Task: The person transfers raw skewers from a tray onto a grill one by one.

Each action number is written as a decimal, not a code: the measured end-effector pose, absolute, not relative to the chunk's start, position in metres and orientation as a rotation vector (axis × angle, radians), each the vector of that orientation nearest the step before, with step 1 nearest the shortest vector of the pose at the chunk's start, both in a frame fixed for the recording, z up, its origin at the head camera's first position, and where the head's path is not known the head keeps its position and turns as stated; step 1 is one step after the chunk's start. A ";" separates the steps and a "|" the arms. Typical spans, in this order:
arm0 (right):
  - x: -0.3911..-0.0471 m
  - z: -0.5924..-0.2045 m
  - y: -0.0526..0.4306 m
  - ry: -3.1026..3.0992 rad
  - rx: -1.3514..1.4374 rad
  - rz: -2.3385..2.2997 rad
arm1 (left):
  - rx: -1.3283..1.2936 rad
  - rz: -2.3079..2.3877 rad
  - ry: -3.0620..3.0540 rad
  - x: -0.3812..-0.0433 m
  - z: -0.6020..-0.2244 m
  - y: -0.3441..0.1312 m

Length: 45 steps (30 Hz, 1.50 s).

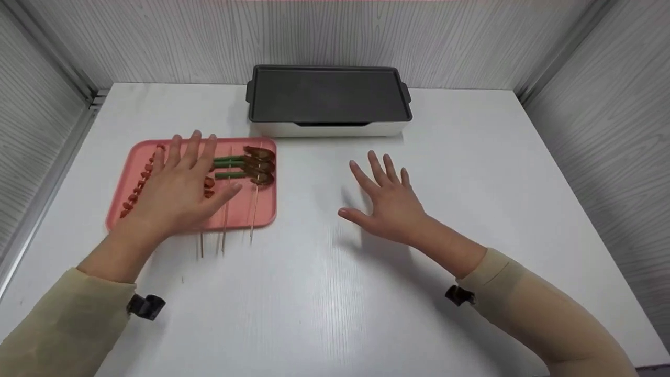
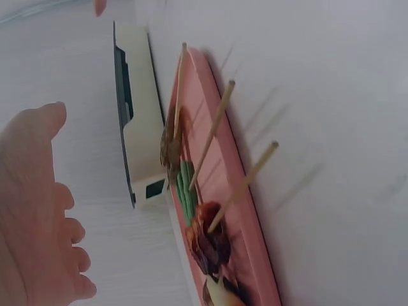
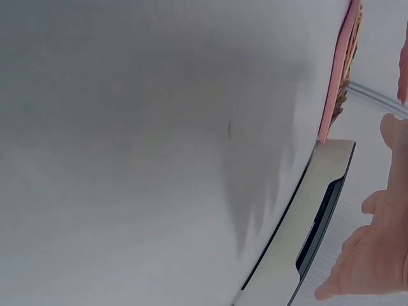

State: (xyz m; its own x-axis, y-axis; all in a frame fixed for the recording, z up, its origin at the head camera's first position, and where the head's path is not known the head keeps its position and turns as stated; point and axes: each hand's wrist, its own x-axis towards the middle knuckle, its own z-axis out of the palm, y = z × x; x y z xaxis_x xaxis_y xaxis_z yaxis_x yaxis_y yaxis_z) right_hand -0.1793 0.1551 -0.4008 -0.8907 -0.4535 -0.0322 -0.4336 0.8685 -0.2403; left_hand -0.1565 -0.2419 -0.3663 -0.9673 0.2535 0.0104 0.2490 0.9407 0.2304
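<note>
My left hand [image 1: 175, 196] hovers with fingers spread above a pink tray [image 1: 239, 213], hiding its middle part. On that tray lie skewers of food: small red pieces [image 1: 140, 187] at the left, green stalks [image 1: 227, 175] and brown pieces [image 1: 261, 166] at the right. In the left wrist view, several wooden sticks [image 2: 217, 124] jut past the tray's near rim, and a glossy dark red-brown piece [image 2: 207, 242] shows on one. My right hand [image 1: 392, 209], fingers also spread, is held above the white table, right of the tray. It holds nothing and casts a shadow below.
Behind the tray stands a tabletop griddle [image 1: 330, 94] with a flat dark plate and a white base, near the back wall. Grey wood-grain panels [image 1: 172, 42] enclose the white table [image 1: 324, 293] at the back and both sides.
</note>
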 end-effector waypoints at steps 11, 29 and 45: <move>-0.166 -0.401 0.106 2.857 -0.897 -0.273 | 0.332 0.389 3.055 -0.151 -0.376 -0.315; -0.153 -0.417 0.066 2.632 -1.141 -0.199 | 0.267 0.207 3.022 -0.126 -0.406 -0.408; -0.151 -0.424 0.042 2.513 -1.178 -0.128 | 0.192 0.343 2.725 -0.127 -0.413 -0.418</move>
